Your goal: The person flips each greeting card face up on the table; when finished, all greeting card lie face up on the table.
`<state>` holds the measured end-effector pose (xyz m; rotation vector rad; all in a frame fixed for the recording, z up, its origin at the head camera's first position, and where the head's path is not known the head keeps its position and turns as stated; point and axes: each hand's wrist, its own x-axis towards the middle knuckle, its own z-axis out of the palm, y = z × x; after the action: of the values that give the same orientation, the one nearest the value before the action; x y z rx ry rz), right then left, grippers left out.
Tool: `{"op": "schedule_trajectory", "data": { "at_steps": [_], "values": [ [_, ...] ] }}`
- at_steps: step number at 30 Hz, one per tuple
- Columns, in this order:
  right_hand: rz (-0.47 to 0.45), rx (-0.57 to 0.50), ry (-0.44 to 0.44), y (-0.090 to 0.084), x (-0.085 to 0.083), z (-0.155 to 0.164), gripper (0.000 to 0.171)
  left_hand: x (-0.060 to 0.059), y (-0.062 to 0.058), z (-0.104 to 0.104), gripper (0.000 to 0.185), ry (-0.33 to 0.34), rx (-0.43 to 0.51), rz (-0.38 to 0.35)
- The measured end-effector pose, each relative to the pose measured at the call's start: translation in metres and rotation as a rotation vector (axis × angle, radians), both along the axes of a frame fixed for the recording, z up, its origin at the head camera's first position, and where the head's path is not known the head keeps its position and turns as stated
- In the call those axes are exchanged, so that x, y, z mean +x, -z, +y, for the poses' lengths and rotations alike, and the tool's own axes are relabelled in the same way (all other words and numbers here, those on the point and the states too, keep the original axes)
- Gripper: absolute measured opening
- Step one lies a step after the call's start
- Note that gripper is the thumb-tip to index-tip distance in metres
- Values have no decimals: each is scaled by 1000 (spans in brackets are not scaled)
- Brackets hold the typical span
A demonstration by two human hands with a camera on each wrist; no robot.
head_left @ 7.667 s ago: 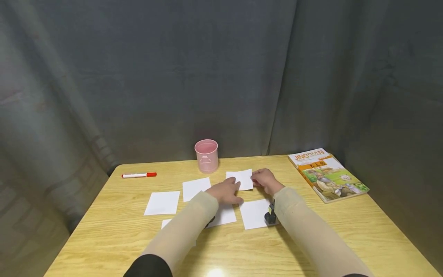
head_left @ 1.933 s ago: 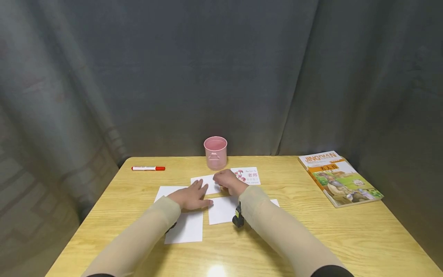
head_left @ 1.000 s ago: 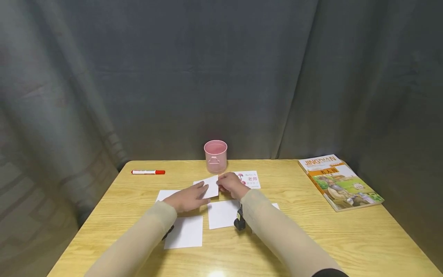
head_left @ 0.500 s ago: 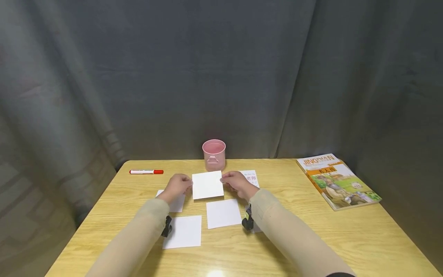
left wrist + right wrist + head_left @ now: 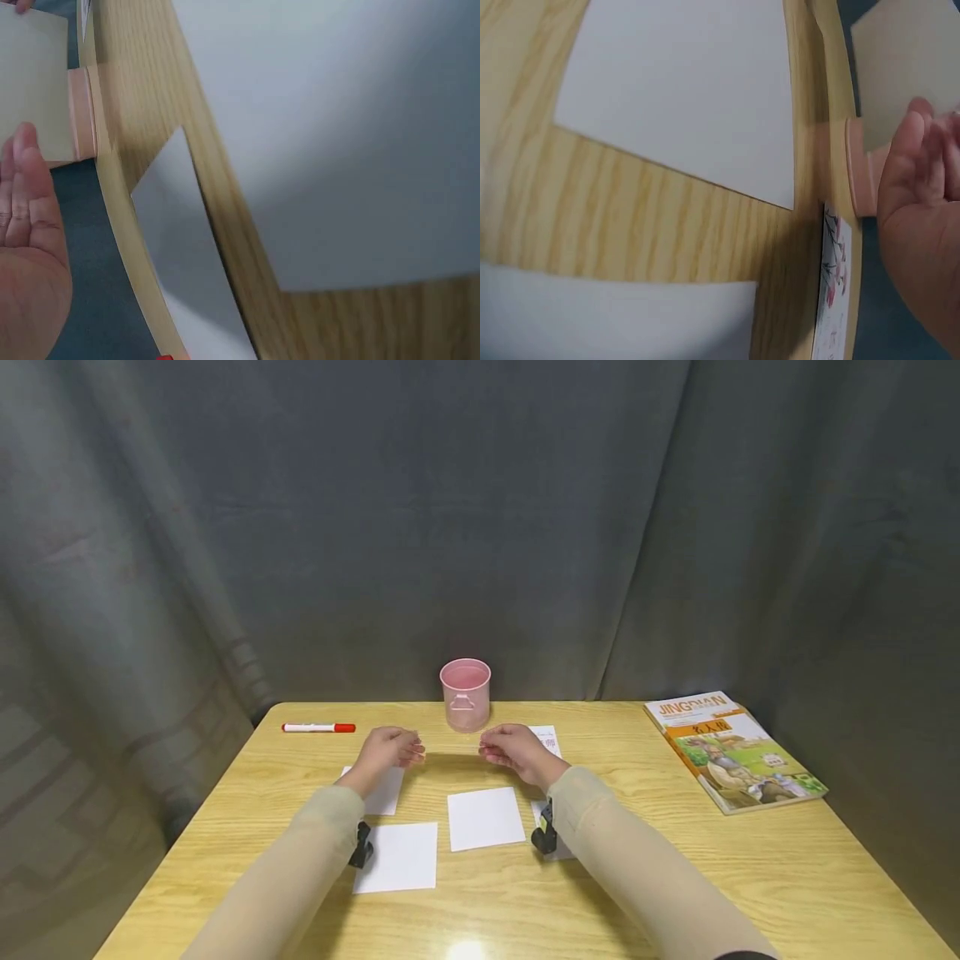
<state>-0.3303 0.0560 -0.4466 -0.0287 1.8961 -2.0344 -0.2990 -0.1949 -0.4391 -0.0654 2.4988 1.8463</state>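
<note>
Item: 1 white paper card (image 5: 452,752), held in the air between the left hand (image 5: 388,749) and the right hand (image 5: 512,749), above the wooden table (image 5: 675,843) and just in front of the pink cup (image 5: 465,694). In the head view it is edge-on, a thin line; the wrist views show its pale face (image 5: 34,82) (image 5: 904,67).

Handling: likely very light, thin, flexible, easily creased or bent; smooth faces may slip. Best taken by opposite edges, thumb and fingertips, light pressure.

Hands: each pinches 1 side edge of the card, fingers curled.

Also present: 3 blank white cards on the table, the middle 1 (image 5: 485,817) nearest; 1 printed card (image 5: 547,739) partly hidden behind the right hand; red-capped marker (image 5: 318,727); book (image 5: 733,749).

Change: 0.5 s ago the card's blank face was turned towards the head camera; it is now tipped to level. 1.0 s ago it was only lifting off the table.
</note>
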Motion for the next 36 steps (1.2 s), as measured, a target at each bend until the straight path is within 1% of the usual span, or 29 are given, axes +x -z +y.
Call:
{"op": "schedule_trajectory", "data": {
  "at_steps": [2,4,6,8,9,10,12,15,17,19,21,23,24,26,28,30,32,34,36],
  "values": [
    [12,26,23,2,0,-1,25,1,0,1,18,11,-34,-1],
    [21,54,47,4,1,-2,33,2,0,2,15,24,-60,-9],
    [21,79,68,5,1,-3,34,2,2,3,29,33,-69,-24],
    [19,108,79,5,1,-3,29,2,3,5,47,50,-65,-36],
    [22,122,76,5,1,-3,26,2,4,5,53,53,-67,-47],
    [26,129,67,5,1,-3,23,2,5,6,56,59,-77,-52],
    [36,143,45,6,1,-2,20,2,6,8,51,65,-107,-64],
    [53,146,-17,7,2,-2,21,1,5,12,33,83,-189,-63],
    [79,165,-83,5,3,-3,23,-1,2,16,27,111,-231,-60],
    [107,177,-162,1,4,-5,25,-3,-2,21,27,153,-262,-43],
    [142,191,-230,-2,6,-7,26,-4,-6,25,27,188,-269,-27],
    [174,199,-267,-6,7,-10,26,-5,-10,27,26,205,-264,-11],
    [177,197,-271,-7,8,-11,26,-6,-11,28,25,202,-270,1],
    [168,191,-256,-7,9,-13,28,-6,-12,27,21,172,-243,4],
    [139,179,-222,-5,10,-13,30,-6,-11,24,18,116,-183,-2],
    [89,152,-179,-2,11,-11,31,-6,-10,20,14,44,-87,-9],
    [49,128,-154,2,11,-7,28,-6,-10,15,13,-19,28,-19],
    [25,94,-152,6,11,-4,22,-5,-8,10,12,-46,122,-17],
    [16,50,-155,8,11,-2,16,-4,-8,6,11,-44,191,-25]
  ]
}}
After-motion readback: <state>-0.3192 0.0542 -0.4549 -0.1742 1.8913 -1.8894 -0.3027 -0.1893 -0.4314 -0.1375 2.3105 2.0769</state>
